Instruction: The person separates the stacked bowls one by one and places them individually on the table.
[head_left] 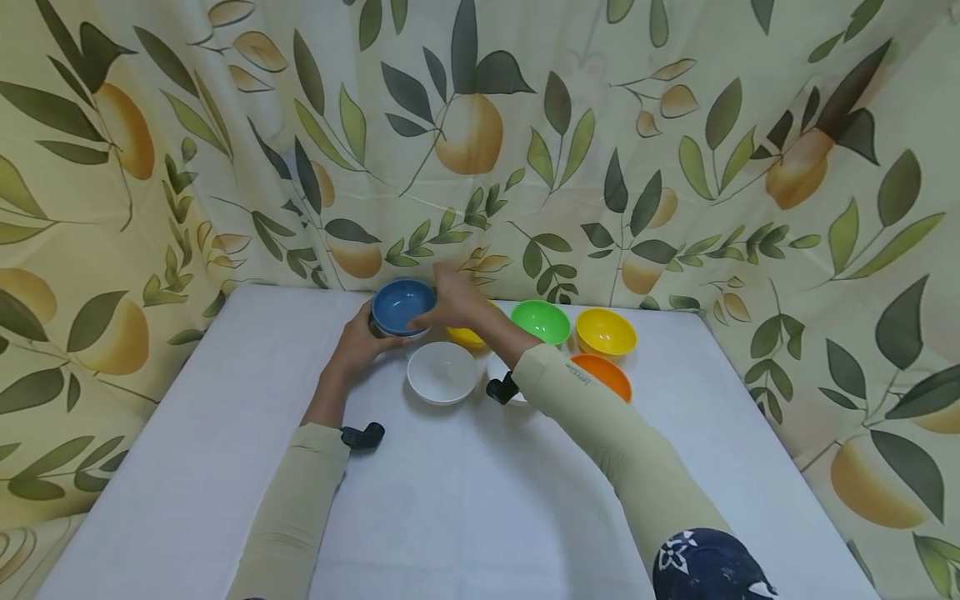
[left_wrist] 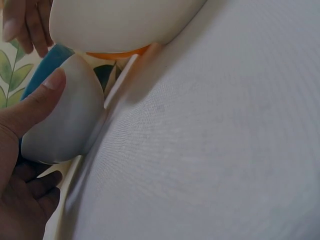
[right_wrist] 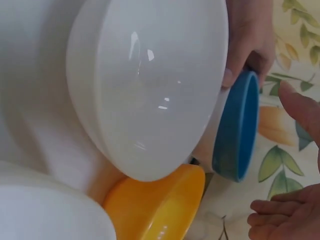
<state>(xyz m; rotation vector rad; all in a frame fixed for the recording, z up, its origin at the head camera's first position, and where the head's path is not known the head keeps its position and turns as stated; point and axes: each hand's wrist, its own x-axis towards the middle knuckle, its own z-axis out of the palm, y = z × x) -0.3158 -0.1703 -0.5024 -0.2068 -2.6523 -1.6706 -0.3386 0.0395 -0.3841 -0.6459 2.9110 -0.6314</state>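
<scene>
At the far left of the table, a blue bowl [head_left: 399,302] sits nested inside a white bowl [left_wrist: 75,117]. My left hand [head_left: 357,343] grips this pair from the left side, its thumb against the white bowl's outer wall and its fingers around the far side. Over the blue bowl's right rim is my right hand [head_left: 453,302]; the right wrist view shows its fingers [right_wrist: 280,215] and thumb spread, holding nothing. Another white bowl [head_left: 441,372] stands just in front of the pair. A yellow bowl [head_left: 463,337] is partly hidden beneath the right hand and forearm.
Further right stand a green bowl [head_left: 541,322], a second yellow bowl [head_left: 606,332] and an orange bowl [head_left: 607,377]. The right forearm partly covers another white bowl [head_left: 517,398] and the orange one. A patterned curtain [head_left: 480,208] hangs directly behind the white-covered table [head_left: 450,517].
</scene>
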